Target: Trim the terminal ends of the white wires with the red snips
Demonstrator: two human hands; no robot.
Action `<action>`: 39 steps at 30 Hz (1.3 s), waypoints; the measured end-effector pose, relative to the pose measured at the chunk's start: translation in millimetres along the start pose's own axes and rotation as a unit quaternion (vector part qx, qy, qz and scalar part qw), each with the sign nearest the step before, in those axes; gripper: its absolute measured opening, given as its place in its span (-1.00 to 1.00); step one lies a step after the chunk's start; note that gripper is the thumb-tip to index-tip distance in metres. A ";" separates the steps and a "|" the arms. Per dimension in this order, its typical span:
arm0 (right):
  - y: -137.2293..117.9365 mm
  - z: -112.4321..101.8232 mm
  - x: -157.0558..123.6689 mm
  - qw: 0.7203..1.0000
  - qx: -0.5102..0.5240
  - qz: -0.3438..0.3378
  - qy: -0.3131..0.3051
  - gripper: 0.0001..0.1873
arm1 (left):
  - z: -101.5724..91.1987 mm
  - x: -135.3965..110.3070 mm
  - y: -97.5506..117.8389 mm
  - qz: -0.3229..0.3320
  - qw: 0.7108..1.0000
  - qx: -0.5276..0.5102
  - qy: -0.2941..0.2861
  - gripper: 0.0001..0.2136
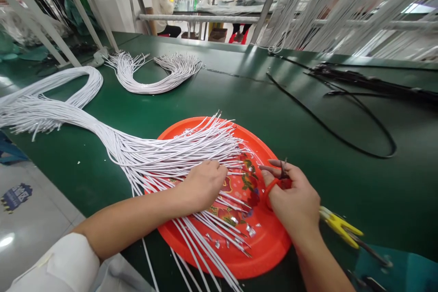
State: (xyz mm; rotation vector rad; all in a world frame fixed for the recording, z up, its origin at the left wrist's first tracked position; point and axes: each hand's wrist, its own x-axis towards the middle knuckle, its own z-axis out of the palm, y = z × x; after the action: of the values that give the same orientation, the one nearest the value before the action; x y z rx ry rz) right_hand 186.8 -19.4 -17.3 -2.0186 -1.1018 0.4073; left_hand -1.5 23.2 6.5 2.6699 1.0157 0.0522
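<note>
A thick bundle of white cables (153, 150) spreads its cut ends over a round red tray (273, 255) with a printed fruit and flower pattern. Over the tray, my left hand (205, 187) is closed with its fingers curled down at the cables; its fingertips are hidden. Loose white cables (201, 237) pass beneath that wrist toward the front edge. At the tray's right side, my right hand (294, 200) holds scissors with red handles (272, 187), with the dark blades partly covered by fingers. Small shiny scraps (251, 230) lie on the tray.
Coiled white cable bundles (150, 84) lie farther back on the green table (222, 105). Black cables (359, 82) lie to the right, above a yellow-handled tool (338, 226). White cables (328, 4) hang from a rack. Two people are beyond the metal frame (205, 18).
</note>
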 end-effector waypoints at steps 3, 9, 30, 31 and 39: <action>0.7 -0.1 0.1 1.000 0.001 0.004 -0.004 -0.66 | 0.2 0.2 -0.3 0.008 1.000 0.015 0.005 -0.89; 0.6 1.2 0.0 1.000 0.004 0.007 -0.006 -0.67 | 4.0 0.9 -2.9 0.021 0.999 0.025 -0.020 -0.91; -9.9 5.7 -8.5 0.993 0.103 -0.003 -0.053 -0.74 | -0.6 -0.8 6.8 0.021 0.981 -0.177 0.080 -0.76; -9.6 6.1 -8.3 0.992 0.115 0.008 -0.041 -0.74 | -1.0 -0.1 7.2 0.009 0.978 -0.189 0.092 -0.77; -30.4 1.7 -23.2 0.973 0.229 0.008 -0.039 -0.70 | -2.9 4.5 8.2 -0.108 0.919 -0.353 0.136 -0.78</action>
State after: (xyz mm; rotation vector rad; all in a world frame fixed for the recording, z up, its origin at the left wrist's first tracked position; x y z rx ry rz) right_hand 155.4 -28.0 2.8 -1.6158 -0.9345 0.6861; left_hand 6.9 21.0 11.2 1.9125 1.0977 0.6321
